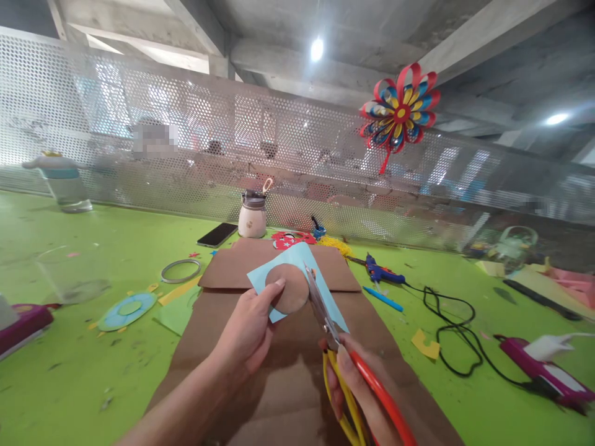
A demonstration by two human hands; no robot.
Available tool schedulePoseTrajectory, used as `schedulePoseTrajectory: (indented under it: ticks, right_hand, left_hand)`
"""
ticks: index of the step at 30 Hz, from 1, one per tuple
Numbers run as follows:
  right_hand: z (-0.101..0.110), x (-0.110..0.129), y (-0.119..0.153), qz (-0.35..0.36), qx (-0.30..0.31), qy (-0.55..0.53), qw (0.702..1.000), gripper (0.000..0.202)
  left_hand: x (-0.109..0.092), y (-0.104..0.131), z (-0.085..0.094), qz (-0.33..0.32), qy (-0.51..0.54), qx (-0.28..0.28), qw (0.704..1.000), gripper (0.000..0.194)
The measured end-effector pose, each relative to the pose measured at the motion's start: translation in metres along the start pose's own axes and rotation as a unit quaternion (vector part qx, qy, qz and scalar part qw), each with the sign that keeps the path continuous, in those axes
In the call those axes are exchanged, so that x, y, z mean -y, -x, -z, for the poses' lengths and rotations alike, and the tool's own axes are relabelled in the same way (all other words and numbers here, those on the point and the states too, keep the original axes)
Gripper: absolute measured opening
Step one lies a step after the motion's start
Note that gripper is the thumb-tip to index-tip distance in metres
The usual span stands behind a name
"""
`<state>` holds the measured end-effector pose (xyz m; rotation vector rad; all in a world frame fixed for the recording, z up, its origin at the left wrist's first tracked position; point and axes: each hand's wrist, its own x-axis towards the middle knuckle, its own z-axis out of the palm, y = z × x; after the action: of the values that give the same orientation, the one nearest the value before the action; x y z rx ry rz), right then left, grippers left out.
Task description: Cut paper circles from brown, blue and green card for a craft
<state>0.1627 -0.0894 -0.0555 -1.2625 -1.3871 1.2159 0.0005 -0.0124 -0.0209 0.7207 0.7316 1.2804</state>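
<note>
My left hand [253, 319] pinches a brown cardboard disc [290, 291] against a light blue sheet of paper [297, 255], thumb on top of the disc. In my right hand [356, 378] is a pair of scissors [320, 303] with red and yellow handles. The blades lie at the disc's right edge, over the blue paper; how far they are apart is hard to make out. Beneath both hands is a large brown paper bag [223, 322] with a folded flap, lying flat on the green table [125, 241].
Behind the bag stand a white jar [252, 217] and a phone [217, 235]. To the right lie a blue glue gun [383, 271] with a looping black cord, a blue pen [383, 298] and a purple power strip [543, 368]. A metal ring [181, 271] and a paper cut-out [127, 311] lie left.
</note>
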Motion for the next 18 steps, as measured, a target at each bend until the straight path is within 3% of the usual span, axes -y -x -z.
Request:
schedulePoseTrajectory:
  ticks: [6,13,18]
  right_hand:
    - [0.0062,-0.0039,0.0015,-0.013,0.012,-0.024,1.000,0.072]
    - [0.0093,-0.0032,0.0038,-0.051,-0.007,-0.046,0.998,0.055]
    - [0.0049,-0.0071,-0.0007,-0.009,0.002,-0.047,0.999,0.056]
  left_hand:
    - [-0.0008,-0.0019,-0.0013,-0.003,0.000,0.000,1.000,0.029]
    - [-0.0020,0.0035,-0.0040,-0.022,-0.002,0.022,1.000,0.025]
    - [-0.0035,0.0030,-0.0026,-0.014,0.001,-0.005,1.000,0.029]
